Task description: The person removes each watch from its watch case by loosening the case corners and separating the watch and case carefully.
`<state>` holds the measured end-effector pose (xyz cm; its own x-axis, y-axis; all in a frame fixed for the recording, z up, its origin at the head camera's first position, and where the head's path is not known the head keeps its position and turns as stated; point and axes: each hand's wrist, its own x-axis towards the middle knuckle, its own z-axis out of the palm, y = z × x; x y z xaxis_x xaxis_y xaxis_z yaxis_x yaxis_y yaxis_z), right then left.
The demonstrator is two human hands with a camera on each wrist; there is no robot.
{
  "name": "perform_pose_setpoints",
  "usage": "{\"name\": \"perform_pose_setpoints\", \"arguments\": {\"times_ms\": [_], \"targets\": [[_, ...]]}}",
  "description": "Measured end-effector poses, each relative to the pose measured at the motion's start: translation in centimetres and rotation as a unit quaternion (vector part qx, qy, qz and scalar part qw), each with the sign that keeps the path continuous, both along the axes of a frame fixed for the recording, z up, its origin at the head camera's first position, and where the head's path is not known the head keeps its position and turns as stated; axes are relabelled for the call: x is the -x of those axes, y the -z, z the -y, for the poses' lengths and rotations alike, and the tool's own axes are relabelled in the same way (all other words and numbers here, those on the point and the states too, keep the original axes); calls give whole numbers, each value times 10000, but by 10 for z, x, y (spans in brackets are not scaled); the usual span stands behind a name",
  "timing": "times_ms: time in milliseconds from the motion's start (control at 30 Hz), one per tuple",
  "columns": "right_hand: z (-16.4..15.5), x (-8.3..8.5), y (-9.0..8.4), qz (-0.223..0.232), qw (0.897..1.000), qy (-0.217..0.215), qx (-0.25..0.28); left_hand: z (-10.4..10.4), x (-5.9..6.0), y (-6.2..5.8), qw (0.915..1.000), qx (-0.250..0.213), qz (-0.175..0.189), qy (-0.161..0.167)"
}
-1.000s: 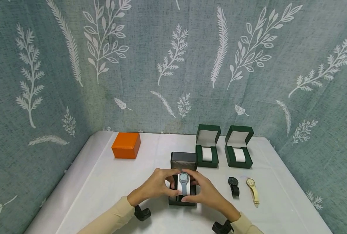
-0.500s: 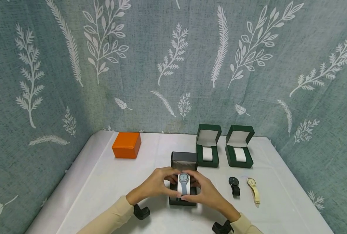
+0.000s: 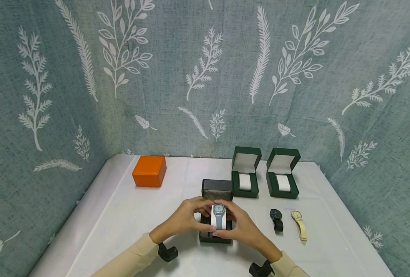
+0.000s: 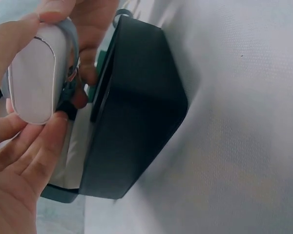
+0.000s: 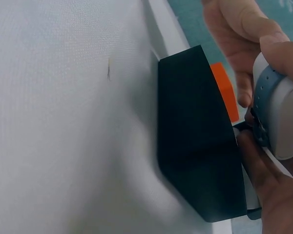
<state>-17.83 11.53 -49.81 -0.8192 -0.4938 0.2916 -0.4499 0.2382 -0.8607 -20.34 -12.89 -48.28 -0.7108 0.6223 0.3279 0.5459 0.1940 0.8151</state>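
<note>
Both hands hold a white watch cushion (image 4: pixel 33 80) with a watch (image 3: pixel 219 210) on a blue-grey strap (image 5: pixel 267 92) fastened round it. My left hand (image 3: pixel 184 218) grips the cushion's left end between thumb and fingers. From the other side my right hand (image 3: pixel 241 225) grips it the same way. Beneath them stands a dark watch box (image 3: pixel 216 240), its lid (image 3: pixel 217 188) raised at the back. In both wrist views the cushion is above the box's open top, with the box's outer wall (image 5: pixel 195 136) facing the camera.
Two green watch boxes (image 3: pixel 236 192) (image 3: pixel 287 194) stand with lids up at the back right, each with a white cushion inside. A black watch (image 3: pixel 276 220) and a gold watch (image 3: pixel 299 226) lie at right. An orange box (image 3: pixel 149 171) sits at back left on the white-covered table (image 3: pixel 115 215).
The cushion with the watch has shifted very slightly to the right, both hands still gripping it. The left fingers and thumb have drawn in a little closer. The boxes stay where they were.
</note>
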Motion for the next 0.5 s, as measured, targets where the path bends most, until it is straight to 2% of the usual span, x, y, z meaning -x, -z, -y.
{"name": "perform_pose_setpoints", "arguments": {"times_ms": [267,500], "targets": [[-2,-1,0,-177,9997,-167,60,-1,-1,-1,9997,189,-105,-66],[-5,-1,-1,-157,9996,-230,70,-1,-2,-2,9997,201,-61,-78]]}}
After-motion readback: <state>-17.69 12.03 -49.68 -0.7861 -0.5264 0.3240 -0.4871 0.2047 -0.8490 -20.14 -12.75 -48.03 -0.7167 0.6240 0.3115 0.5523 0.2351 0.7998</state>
